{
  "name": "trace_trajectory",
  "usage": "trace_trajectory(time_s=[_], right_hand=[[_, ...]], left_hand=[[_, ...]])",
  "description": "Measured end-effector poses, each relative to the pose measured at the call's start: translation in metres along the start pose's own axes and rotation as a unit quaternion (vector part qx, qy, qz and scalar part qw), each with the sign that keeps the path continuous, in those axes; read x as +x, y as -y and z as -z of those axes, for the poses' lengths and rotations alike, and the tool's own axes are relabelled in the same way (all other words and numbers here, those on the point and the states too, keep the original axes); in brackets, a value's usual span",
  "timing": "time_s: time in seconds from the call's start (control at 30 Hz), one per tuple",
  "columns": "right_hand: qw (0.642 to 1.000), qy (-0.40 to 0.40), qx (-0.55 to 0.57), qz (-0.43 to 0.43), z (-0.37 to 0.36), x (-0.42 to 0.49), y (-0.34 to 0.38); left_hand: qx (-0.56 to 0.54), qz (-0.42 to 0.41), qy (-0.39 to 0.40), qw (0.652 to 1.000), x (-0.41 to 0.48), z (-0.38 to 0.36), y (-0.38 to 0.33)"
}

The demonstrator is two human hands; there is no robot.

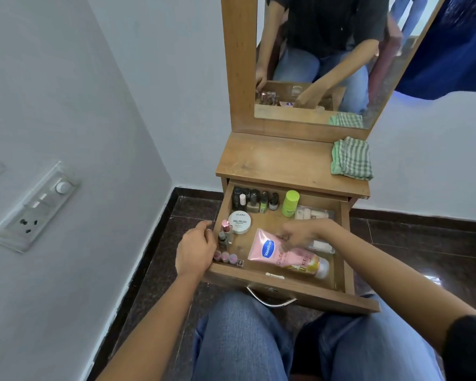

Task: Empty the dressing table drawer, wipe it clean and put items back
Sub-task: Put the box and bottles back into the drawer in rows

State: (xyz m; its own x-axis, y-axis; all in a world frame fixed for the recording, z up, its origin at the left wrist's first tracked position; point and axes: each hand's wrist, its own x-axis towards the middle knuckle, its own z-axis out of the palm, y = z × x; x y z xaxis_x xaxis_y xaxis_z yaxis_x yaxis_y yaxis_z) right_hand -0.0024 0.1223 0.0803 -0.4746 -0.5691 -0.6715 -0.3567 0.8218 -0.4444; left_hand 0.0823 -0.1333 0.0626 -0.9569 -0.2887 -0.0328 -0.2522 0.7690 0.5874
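The drawer point(283, 281) of the wooden desk point(280, 160) stands pulled out over the person's knees, its metal handle point(270, 302) facing them, and it is full of things. The left grip point(195, 247) clasps the drawer's left wall, fingers curled over the top edge. The right grip point(300, 233) reaches into the middle of the drawer with its fingers pointing down onto the flat end of a pink Vaseline tube point(270, 250), which lies slantwise along the drawer floor; the fingers are blurred, so I cannot tell whether they pinch the tube or only touch it. A row of dark nail polish bottles point(254, 200) stands in the back left corner, with a lime-green bottle point(291, 203) beside them and a clear case point(315, 214) at the back right. A round white jar point(239, 221) marked nail polish sits near the left wall, and small pink bottles point(225, 257) line the front left corner. A green checked cloth point(352, 158) lies folded on the desk's right end, below the mirror point(313, 64). A switchboard point(36, 207) is fixed to the left wall.
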Motion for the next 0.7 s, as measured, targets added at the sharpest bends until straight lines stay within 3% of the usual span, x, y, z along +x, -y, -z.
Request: trace_trajectory(time_s=[0.3, 0.57, 0.7], right_hand=[[0.999, 0.014, 0.006, -0.038, -0.014, 0.001, -0.008], [0.996, -0.081, -0.007, -0.027, -0.024, -0.013, -0.003], [0.990, -0.119, -0.078, -0.022, -0.037, -0.033, 0.001]], left_hand=[[0.001, -0.005, -0.005, 1.000, 0.000, 0.000, 0.001], [-0.004, -0.001, -0.007, 1.000, -0.001, 0.000, 0.000], [-0.006, -0.001, -0.011, 1.000, -0.001, 0.000, -0.001]])
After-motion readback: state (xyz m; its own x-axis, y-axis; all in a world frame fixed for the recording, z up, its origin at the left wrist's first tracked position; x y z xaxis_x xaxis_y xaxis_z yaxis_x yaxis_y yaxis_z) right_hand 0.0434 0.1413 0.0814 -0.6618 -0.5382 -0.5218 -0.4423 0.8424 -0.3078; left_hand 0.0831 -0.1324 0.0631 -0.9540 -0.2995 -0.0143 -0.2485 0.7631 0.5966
